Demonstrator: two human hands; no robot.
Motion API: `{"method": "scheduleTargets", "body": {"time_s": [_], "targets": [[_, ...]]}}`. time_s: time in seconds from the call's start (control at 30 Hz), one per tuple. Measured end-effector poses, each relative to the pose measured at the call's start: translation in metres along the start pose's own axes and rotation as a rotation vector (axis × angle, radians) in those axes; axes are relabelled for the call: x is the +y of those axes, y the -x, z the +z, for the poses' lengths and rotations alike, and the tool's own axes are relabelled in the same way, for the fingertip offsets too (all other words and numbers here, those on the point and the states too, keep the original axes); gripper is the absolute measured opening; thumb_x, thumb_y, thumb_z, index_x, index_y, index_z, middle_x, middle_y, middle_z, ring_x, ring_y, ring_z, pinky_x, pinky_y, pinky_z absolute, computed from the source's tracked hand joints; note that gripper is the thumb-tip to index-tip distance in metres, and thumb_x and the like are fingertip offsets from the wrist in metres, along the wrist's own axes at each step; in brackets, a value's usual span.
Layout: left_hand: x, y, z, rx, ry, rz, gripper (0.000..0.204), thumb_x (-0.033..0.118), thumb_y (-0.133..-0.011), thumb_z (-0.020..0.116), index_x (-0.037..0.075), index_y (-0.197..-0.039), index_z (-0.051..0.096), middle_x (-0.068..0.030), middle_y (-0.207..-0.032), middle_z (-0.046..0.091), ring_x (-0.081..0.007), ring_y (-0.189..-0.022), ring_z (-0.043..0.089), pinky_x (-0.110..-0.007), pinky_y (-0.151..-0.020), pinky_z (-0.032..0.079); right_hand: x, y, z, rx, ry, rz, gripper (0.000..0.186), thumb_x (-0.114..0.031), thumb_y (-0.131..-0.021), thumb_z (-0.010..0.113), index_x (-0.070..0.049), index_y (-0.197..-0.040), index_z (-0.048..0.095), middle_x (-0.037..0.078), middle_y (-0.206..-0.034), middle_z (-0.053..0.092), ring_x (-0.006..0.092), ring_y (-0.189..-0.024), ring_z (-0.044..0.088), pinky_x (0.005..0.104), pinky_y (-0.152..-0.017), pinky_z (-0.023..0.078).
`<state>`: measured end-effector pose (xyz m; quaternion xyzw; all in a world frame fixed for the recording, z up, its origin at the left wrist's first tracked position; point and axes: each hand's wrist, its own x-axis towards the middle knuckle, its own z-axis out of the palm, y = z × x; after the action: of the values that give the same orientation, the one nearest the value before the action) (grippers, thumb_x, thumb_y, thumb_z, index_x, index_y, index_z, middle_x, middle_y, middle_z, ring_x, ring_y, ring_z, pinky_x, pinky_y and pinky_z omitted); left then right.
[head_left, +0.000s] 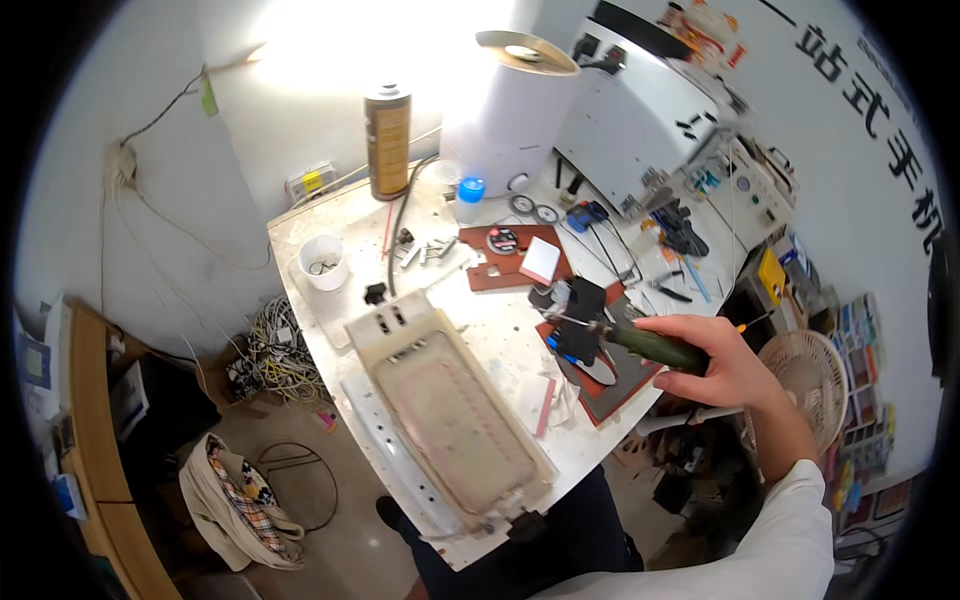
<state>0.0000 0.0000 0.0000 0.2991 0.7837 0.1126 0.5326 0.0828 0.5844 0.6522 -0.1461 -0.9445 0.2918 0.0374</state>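
I watch the right hand closed around the handle of a green-handled tool; the fingers and thumb wrap its rear part, so I call this grip firm. The left hand is not in my view, and I cannot say what it does.

I judge that the step in hand is bringing the tool to the small parts at the right side of the white table. The tool is above the red-and-grey mat, with its shaft directed to the left, over or just beside a black piece. I cannot tell whether the tip touches this piece. In my opinion, the next move calls for a steady wrist and a clear aim of the tip, because loose parts lie close, among them a blue item.

The tool has a thick, dark green, rounded handle and a thin metal shaft, and it lies nearly level, a little lower at the hand's side of the view. Its surface looks smooth, but the tip is too small for me to describe.
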Motion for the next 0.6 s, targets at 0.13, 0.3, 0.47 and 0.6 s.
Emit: {"method": "scheduleTargets", "body": {"time_s": [0.13, 0.3, 0.47, 0.6], "targets": [[0.047, 0.043, -0.078, 0.57, 0.235, -0.033, 0.026, 0.018, -0.101, 0.064, -0.001, -0.116, 0.075, -0.0242, -0.104, 0.076, -0.0311, -0.094, 0.074, -0.045, -0.084, 0.056, 0.002, 0.042, 0.029, 0.096, 0.005, -0.156, 0.069, -0.007, -0.084, 0.085, -0.006, -0.148, 0.06, 0.012, -0.115, 0.076, 0.0244, -0.095, 0.074, 0.0337, -0.084, 0.057], [0.192, 0.132, -0.209, 1.315, 0.673, 0.487, 0.028, 0.011, -0.108, 0.063, -0.002, -0.131, 0.067, -0.0137, -0.113, 0.073, -0.0207, -0.096, 0.07, -0.034, -0.088, 0.057, 0.005, 0.091, 0.072, 0.177, -0.084, -0.165, 0.067, -0.008, -0.083, 0.085, -0.006, -0.146, 0.062, 0.013, -0.12, 0.075, 0.0279, -0.1, 0.074, 0.0356, -0.088, 0.057], [0.344, 0.26, -0.229, 1.131, 0.416, 1.032, 0.041, -0.001, -0.097, 0.072, -0.003, -0.137, 0.064, -0.011, -0.11, 0.071, -0.0157, -0.094, 0.068, -0.029, -0.087, 0.056, -0.038, 0.153, 0.095, 0.044, -0.151, -0.244, 0.066, -0.01, -0.084, 0.085, -0.006, -0.145, 0.063, 0.014, -0.12, 0.075, 0.0295, -0.101, 0.074, 0.0357, -0.089, 0.057], [0.422, 0.289, -0.213, 0.536, 0.994, 1.141, 0.03, 0.005, -0.108, 0.057, -0.004, -0.135, 0.065, -0.0086, -0.103, 0.07, -0.0142, -0.085, 0.066, -0.029, -0.079, 0.055, -0.053, 0.186, 0.133, -0.016, -0.404, -0.241, 0.063, -0.011, -0.089, 0.082, -0.006, -0.148, 0.06, 0.013, -0.12, 0.072, 0.0262, -0.1, 0.072, 0.0354, -0.09, 0.057]]}}
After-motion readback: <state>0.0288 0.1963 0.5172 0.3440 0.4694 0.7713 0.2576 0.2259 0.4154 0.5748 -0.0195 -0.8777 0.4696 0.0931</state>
